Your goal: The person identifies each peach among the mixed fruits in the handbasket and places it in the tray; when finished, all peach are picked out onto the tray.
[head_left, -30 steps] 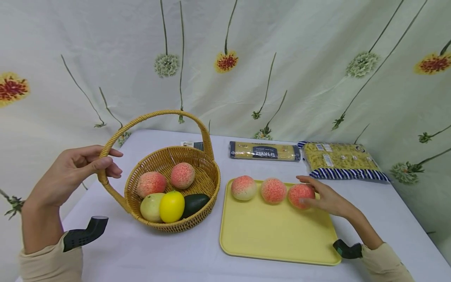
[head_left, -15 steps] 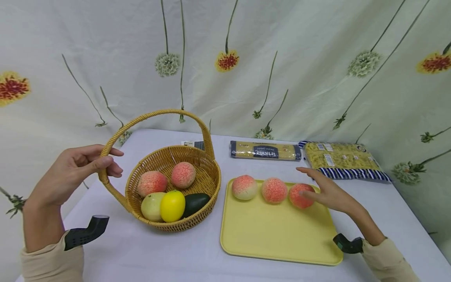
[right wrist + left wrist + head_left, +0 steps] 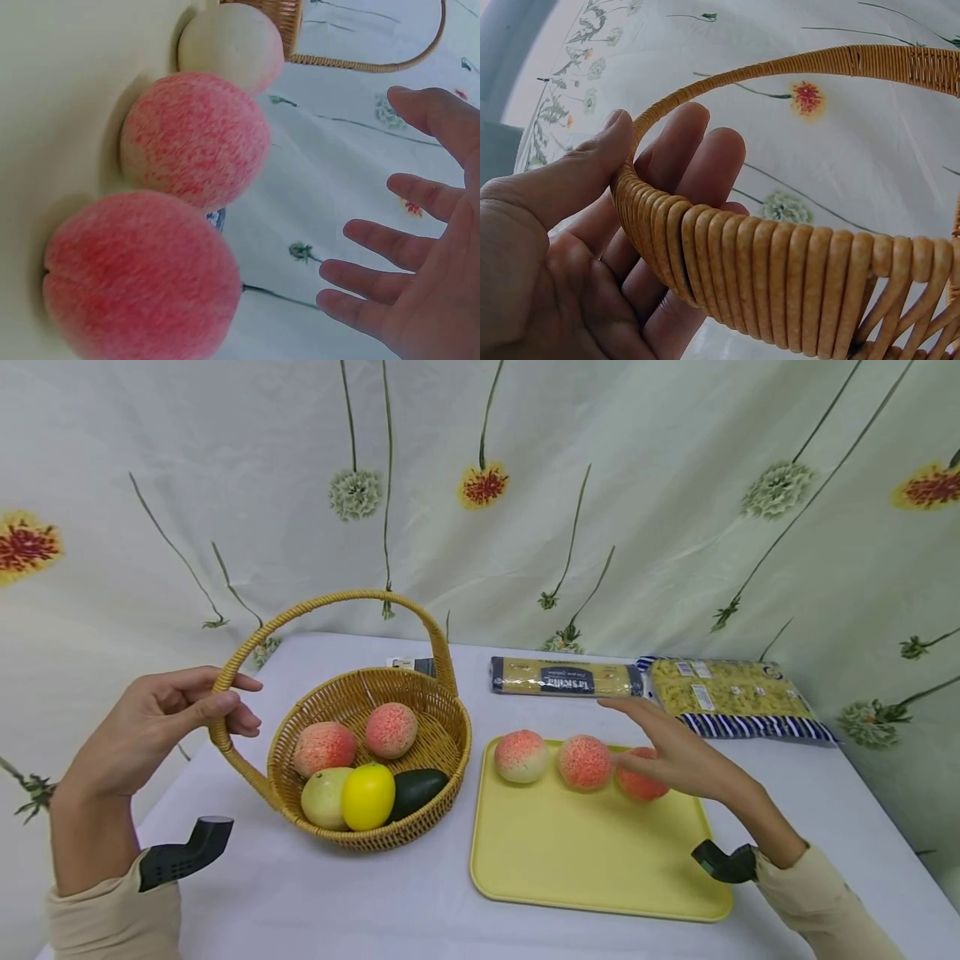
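My left hand (image 3: 161, 722) holds the arched handle (image 3: 750, 262) of a wicker basket (image 3: 457, 752), thumb on one side and fingers on the other. Inside the basket lie two peaches, one of them a peach (image 3: 391, 731) near the back, a pale green round fruit (image 3: 324, 799), a yellow fruit (image 3: 367, 797) and a dark green oval one (image 3: 417, 792). My right hand (image 3: 686, 760) hovers with spread fingers over a yellow tray (image 3: 600, 877). Along the tray's far side sit a pale-pink peach (image 3: 521, 757), a middle peach (image 3: 585, 762) and a right peach (image 3: 142, 277), partly covered by the hand in the head view.
Behind the tray lies a pack of spaghetti (image 3: 566, 677). A bag of pasta (image 3: 735, 697) with striped ends is at the back right. A small packet (image 3: 412, 666) shows behind the basket. A flowered cloth (image 3: 675, 527) hangs beyond the table.
My right hand has let go of the right peach, lifted, and moved left toward the middle peach. The left hand stays on the basket handle.
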`<state>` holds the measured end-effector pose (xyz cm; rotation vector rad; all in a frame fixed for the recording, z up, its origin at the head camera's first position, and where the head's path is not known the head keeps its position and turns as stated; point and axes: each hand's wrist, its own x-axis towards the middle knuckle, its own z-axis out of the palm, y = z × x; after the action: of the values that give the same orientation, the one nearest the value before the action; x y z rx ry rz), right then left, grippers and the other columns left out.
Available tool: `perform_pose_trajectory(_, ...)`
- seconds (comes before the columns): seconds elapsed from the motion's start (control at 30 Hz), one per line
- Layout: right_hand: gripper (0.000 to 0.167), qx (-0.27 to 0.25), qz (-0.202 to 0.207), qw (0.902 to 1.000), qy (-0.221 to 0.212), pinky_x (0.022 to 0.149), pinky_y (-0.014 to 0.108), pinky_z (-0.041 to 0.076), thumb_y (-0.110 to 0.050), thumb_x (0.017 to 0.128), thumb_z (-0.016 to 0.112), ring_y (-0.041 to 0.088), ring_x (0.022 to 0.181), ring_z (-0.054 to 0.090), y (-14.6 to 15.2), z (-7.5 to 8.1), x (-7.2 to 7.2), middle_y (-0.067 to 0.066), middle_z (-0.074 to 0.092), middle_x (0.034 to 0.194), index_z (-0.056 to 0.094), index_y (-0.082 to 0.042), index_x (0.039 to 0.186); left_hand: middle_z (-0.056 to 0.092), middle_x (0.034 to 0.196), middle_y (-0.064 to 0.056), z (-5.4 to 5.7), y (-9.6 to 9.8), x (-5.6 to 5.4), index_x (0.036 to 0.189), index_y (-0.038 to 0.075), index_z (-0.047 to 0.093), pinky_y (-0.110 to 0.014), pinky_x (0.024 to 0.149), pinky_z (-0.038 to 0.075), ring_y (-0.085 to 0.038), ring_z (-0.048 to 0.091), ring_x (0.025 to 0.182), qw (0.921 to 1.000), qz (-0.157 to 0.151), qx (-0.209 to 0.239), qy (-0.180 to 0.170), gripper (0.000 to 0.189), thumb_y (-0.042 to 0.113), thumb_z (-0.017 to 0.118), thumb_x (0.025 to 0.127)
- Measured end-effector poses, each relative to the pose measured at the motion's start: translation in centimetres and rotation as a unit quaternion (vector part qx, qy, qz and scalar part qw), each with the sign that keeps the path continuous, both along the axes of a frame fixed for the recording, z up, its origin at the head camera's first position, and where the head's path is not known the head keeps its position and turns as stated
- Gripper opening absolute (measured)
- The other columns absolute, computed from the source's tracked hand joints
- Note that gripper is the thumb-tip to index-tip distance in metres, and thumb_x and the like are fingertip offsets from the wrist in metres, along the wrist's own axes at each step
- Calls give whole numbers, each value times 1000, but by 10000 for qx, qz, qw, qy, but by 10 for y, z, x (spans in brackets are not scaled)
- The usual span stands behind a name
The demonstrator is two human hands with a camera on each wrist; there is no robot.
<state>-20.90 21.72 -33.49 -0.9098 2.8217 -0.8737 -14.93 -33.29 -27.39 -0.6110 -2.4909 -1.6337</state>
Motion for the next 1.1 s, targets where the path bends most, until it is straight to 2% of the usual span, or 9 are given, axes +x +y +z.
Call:
perform_pose_trajectory(0.1,70,20,23,10000,0,101,68,29,-32,90,68,36,142,24,-6,4,2,10,31,153,33,-17,148,71,82,-13,-1,-1,0,116,-4,59,-18,77,48,-19,70,75,10000,21,-27,12,24,-8,47,96)
perform_pose_trajectory(0.33,67,1,145,9998,157,100,65,33,-26,91,67,37,140,28,-12,7,3,12,31,152,34,-16,148,71,81,-13,2,3,3,115,-4,57,-16,78,48,-19,71,75,9966,329,-733,189,20,-3,47,98)
perform_pose_trajectory(0.77,63,-104,408,9985,354,103,62,31,-34,94,62,30,142,27,-37,14,-2,5,32,153,33,-22,148,71,81,-14,1,3,2,116,-6,57,-17,78,48,-19,70,75,9984,168,-514,161,21,-4,46,98)
perform_pose_trajectory(1.1,65,-434,684,9966,177,104,55,36,-41,92,62,22,138,35,-65,19,-9,-2,32,153,33,-28,148,71,80,-14,3,4,4,115,-5,57,-20,73,50,-19,70,75,9971,227,-690,237,20,-4,46,98)
